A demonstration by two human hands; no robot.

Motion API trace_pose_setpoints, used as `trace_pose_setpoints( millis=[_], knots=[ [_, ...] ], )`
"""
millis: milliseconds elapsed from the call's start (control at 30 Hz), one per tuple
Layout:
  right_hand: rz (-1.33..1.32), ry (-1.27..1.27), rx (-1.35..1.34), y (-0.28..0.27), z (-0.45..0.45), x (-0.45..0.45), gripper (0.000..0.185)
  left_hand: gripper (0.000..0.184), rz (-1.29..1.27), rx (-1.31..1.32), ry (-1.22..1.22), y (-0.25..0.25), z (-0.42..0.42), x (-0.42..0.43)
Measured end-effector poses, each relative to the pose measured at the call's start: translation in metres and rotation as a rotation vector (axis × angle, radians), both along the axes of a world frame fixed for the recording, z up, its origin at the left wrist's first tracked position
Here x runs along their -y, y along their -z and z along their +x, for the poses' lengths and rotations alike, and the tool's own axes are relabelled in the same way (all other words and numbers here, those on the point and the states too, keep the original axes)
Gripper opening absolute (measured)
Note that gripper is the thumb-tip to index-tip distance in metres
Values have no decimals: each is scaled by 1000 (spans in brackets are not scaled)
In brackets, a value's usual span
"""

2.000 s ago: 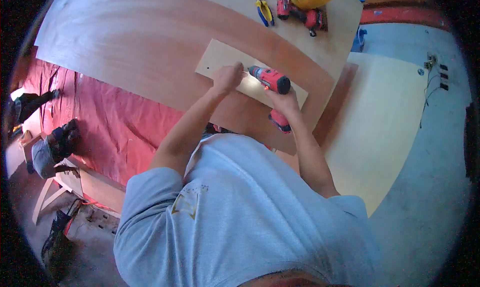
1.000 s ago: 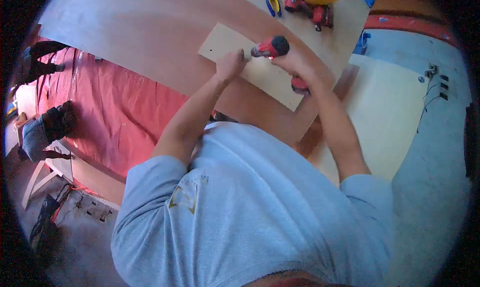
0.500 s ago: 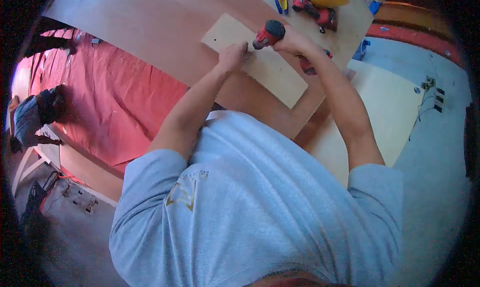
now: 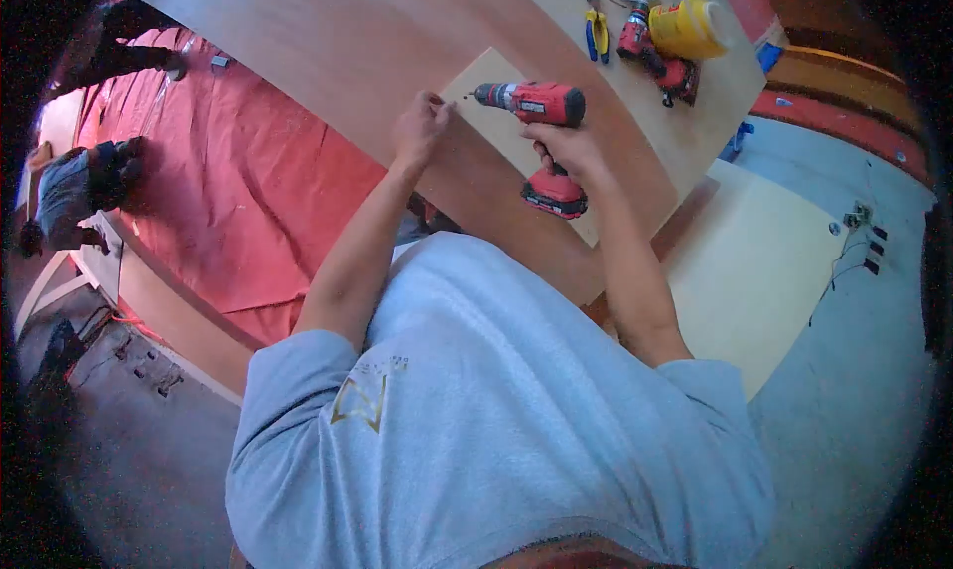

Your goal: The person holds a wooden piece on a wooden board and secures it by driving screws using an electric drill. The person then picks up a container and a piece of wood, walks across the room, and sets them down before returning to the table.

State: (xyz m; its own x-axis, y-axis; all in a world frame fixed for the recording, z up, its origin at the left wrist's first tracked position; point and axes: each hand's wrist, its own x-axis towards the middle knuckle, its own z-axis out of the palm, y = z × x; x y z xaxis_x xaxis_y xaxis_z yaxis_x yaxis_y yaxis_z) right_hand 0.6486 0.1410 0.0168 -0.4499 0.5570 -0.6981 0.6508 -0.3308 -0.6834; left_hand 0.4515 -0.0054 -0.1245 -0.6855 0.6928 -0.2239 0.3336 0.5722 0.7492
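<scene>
My right hand (image 4: 568,156) grips a red and black cordless drill (image 4: 544,102) by its handle. The drill lies level over a pale rectangular board (image 4: 493,132), its tip pointing left toward my left hand (image 4: 424,127). The left fingers are pinched together at the board's left end, just short of the drill tip; whatever they hold is too small to make out. Beneath the pale board is a large brown wooden panel (image 4: 387,43).
Blue-yellow pliers (image 4: 596,35), a second red drill (image 4: 635,35) and a yellow container (image 4: 685,28) lie at the back right. A red sheet (image 4: 248,192) covers the left side, where another person (image 4: 69,202) bends over. A pale panel (image 4: 754,261) is at right.
The drill has swung from pointing toward me to pointing left, and shifted toward the board's left end. My left hand has moved left along the board, fingers now pinched.
</scene>
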Motion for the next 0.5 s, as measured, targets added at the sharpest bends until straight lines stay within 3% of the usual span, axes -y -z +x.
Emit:
trace_pose_setpoints(
  millis=[133,300,367,500],
  knots=[
    [58,-6,53,12,-1,7,15,48,-134,15,37,-6,-4,-9],
    [176,-55,66,21,6,9,20,55,21,53,32,30,-2,-9],
    [638,-241,14,36,6,9,35,56,3,96,28,15,-3,-9],
    [638,-364,70,5,-10,15,45,55,-17,155,74,12,-13,-7]
  ],
)
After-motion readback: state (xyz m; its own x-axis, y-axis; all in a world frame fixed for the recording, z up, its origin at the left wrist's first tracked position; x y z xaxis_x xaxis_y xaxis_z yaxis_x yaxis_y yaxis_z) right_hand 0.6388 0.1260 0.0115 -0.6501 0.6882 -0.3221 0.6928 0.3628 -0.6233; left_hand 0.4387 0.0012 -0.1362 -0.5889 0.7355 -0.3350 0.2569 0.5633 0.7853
